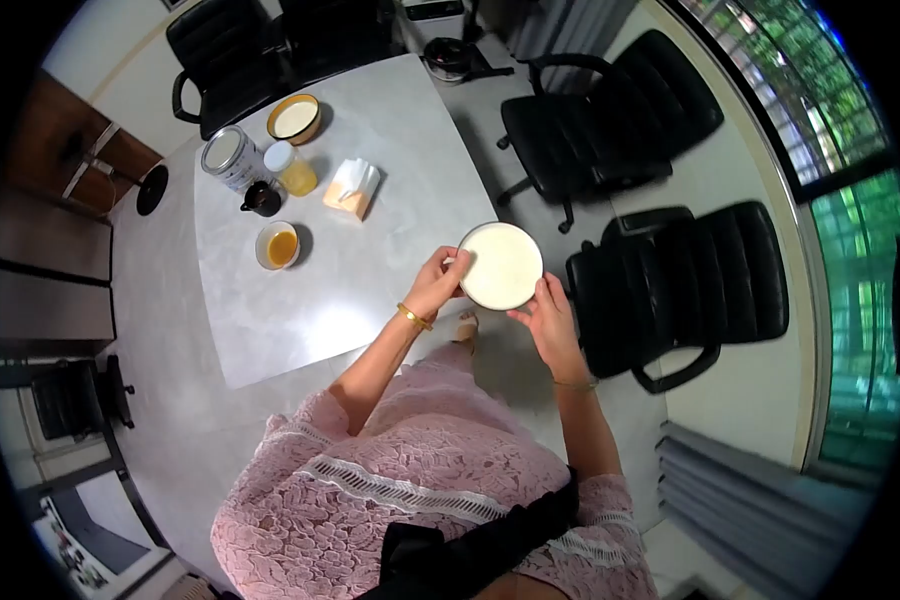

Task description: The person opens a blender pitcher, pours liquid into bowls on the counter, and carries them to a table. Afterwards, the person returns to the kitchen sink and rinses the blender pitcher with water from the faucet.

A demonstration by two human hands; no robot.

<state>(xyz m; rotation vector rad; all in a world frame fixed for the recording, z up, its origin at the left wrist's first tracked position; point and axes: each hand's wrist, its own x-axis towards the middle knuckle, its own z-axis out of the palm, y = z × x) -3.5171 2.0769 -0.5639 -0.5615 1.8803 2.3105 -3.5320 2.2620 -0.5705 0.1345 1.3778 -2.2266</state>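
Both my hands hold a round bowl (498,307) filled with something smooth and cream-coloured. It is beyond the table's right edge, over the floor. My left hand (438,285) grips its left side, thumb on the rim and fingers curled beneath. My right hand (550,315) closes on the lower right rim, with some fingertips hidden underneath. On the table, a white bowl (263,246) contains amber liquid. Near it stand a small dark cup (262,199), a lidded jar (296,178) of yellow stuff, a large tin (232,160) and a yellow-brown bowl (313,128) with white contents.
A pack of tissues (352,188) sits on the grey table (390,290). Black office chairs (610,130) stand along the right, one chair (680,290) close to my right hand. More chairs (230,50) are at the far end. Windows (855,300) line the right wall.
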